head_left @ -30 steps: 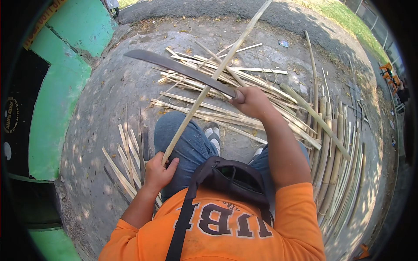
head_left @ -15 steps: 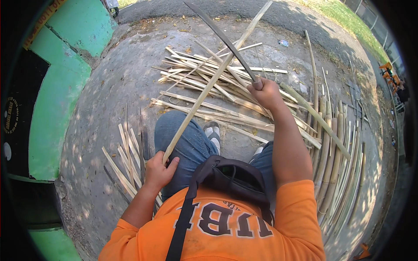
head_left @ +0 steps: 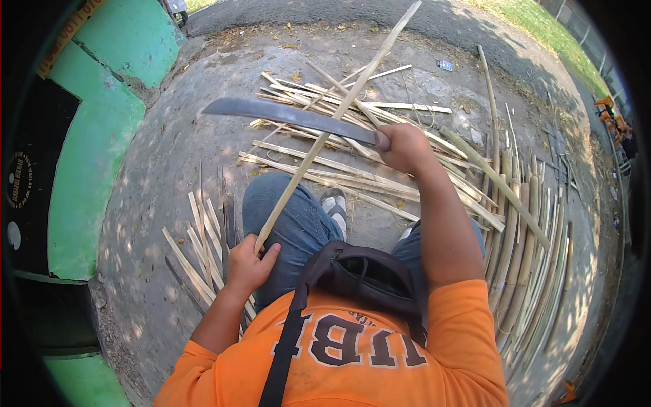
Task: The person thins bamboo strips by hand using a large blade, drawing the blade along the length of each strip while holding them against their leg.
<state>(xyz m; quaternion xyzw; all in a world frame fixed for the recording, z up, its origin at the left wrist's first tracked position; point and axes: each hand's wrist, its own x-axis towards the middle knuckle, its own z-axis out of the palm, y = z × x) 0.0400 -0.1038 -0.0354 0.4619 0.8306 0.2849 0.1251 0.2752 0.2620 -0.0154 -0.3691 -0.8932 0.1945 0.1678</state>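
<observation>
My left hand (head_left: 252,266) is closed round the near end of a long bamboo strip (head_left: 290,188), which slants up and away to the far right. In my right hand (head_left: 405,149) is the handle of a machete (head_left: 291,117), its broad blade pointing left. The blade lies across the strip in the picture, passing over it; whether the two touch I cannot tell. Beyond my knees, a heap of split bamboo strips (head_left: 319,157) covers the ground under both.
Bamboo poles (head_left: 519,258) and thin strips lie lengthwise on my right, with one thicker pole (head_left: 502,183) slanting across them. More split strips (head_left: 196,254) rest beside my left knee. A green wall (head_left: 85,176) stands at the left. A dark bag (head_left: 359,275) hangs at my lap.
The machete has swung down and left, from pointing away at upper left to lying nearly level across the strip. My right hand dropped slightly toward me. My left hand and the strip barely moved.
</observation>
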